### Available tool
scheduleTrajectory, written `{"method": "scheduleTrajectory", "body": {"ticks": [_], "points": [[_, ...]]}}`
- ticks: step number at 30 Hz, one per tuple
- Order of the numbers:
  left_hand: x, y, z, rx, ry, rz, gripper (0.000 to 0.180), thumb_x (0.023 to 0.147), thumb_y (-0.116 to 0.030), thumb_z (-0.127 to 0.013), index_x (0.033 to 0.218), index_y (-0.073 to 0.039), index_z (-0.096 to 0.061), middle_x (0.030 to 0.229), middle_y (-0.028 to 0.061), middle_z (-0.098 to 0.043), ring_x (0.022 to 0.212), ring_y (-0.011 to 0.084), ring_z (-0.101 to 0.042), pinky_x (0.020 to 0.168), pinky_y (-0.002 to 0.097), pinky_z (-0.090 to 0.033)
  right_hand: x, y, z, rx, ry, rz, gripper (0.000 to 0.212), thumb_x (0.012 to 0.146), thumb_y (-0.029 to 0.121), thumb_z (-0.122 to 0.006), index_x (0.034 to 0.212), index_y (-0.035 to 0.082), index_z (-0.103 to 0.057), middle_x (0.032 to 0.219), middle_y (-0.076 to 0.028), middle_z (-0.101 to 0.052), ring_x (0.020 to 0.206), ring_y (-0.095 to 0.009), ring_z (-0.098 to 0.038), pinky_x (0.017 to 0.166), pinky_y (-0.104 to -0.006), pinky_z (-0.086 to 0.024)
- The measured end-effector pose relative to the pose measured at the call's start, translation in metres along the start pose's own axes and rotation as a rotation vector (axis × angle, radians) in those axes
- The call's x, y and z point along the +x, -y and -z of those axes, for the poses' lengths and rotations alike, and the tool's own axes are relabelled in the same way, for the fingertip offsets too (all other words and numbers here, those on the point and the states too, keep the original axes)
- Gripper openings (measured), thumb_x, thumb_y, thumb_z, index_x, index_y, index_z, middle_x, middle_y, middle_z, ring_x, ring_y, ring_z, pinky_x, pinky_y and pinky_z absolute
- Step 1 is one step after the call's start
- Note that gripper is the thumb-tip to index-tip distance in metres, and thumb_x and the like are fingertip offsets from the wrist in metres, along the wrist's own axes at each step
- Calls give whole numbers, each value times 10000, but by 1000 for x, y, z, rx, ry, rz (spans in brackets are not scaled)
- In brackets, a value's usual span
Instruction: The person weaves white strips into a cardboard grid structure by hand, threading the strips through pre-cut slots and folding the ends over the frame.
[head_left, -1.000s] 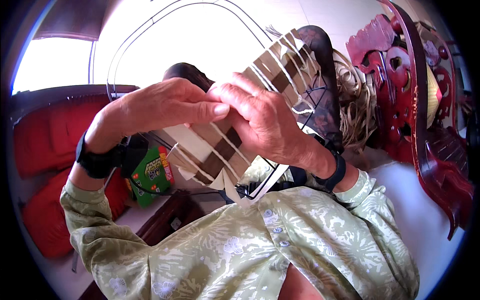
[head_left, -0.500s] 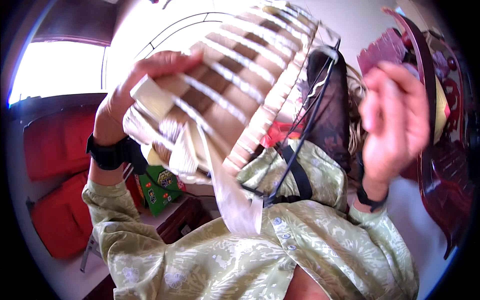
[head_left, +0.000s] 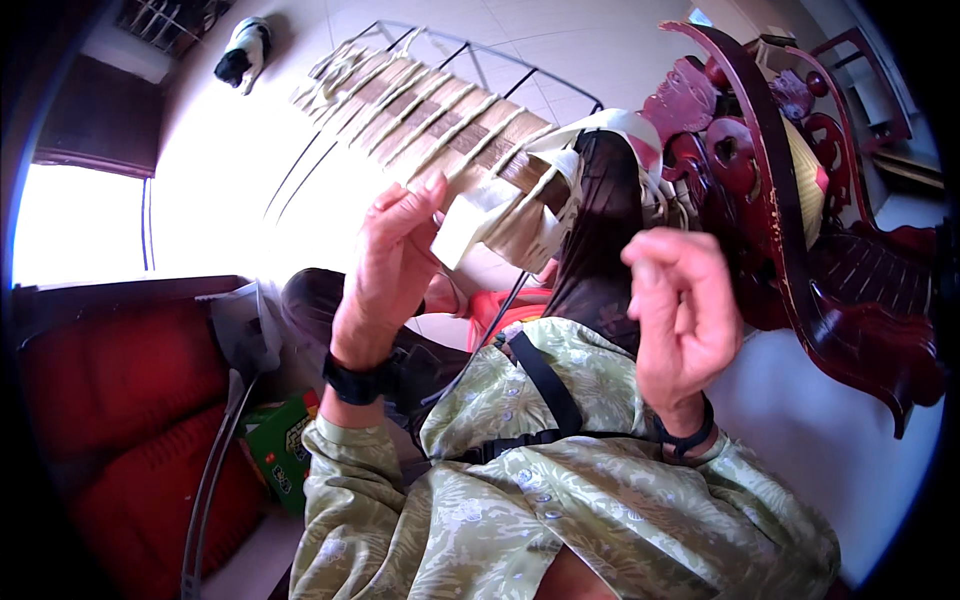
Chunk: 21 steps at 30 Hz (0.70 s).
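A long woven panel [head_left: 440, 118] of beige and brown flat strips, crossed by cream cords, slants across a thin dark metal frame [head_left: 490, 62] ahead of me. At its near end a pale flat strip [head_left: 468, 222] is folded over. My left hand [head_left: 392, 262] is closed beside that end, its fingertips at the panel's edge. My right hand [head_left: 682, 308] is raised apart from the panel, fingers curled toward the thumb. Whatever lies in its fingers, if anything, is hidden. Behind it a wider cream band [head_left: 610, 122] loops over my dark-clothed knee [head_left: 606, 190].
A carved dark-red wooden chair [head_left: 775, 170] stands close on the right. Red cushions [head_left: 120, 370] and a green box [head_left: 280, 450] are on the left. A black-and-white dog [head_left: 243, 55] lies on the pale floor at the far left. Something red [head_left: 495, 312] lies between my legs.
The woven panel has swung down and away, its near end now between my hands. My left hand has moved right and lower; my right hand has come inward and down, with fingers curled.
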<state>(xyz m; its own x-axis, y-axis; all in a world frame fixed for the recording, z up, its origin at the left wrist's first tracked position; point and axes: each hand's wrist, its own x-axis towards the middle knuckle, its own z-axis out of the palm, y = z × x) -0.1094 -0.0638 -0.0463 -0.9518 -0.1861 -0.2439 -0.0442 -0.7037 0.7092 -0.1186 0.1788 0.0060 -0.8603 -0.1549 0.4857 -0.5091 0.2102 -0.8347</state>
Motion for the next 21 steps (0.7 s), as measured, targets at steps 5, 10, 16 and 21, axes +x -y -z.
{"method": "scheduleTrajectory", "body": {"ticks": [5,10,16,21], "points": [[-7,31,4,-130,136,-16,124,984,-124,-597,933,-16,-632,900,59,-689,880,119,-656,840,280,-511,41,-29,14,-489,-212,209,277,857,33,-759,1118,15,-669,999,-81,-634,696,-159,-553,668,-283,-468],[-33,39,-12,-3,-89,-18,104,977,-72,-623,880,-72,-585,919,64,-693,876,139,-679,802,297,-529,36,-32,12,-289,-28,66,80,932,60,-691,998,20,-710,887,-66,-684,725,-170,-636,642,-272,-499],[-33,23,-43,-111,-9,-301,101,1008,-114,-599,1078,-54,-639,984,57,-708,913,149,-686,848,319,-533,2,-19,-27,-143,138,182,258,790,-20,-785,1031,56,-731,944,-87,-664,782,-194,-664,616,-289,-538],[-31,21,-43,-163,16,-384,121,1010,-123,-594,1090,-49,-645,981,51,-705,901,143,-678,842,315,-536,7,-20,-48,-127,95,327,389,706,-6,-838,1071,91,-742,939,-53,-610,766,-180,-637,613,-294,-526]]}}
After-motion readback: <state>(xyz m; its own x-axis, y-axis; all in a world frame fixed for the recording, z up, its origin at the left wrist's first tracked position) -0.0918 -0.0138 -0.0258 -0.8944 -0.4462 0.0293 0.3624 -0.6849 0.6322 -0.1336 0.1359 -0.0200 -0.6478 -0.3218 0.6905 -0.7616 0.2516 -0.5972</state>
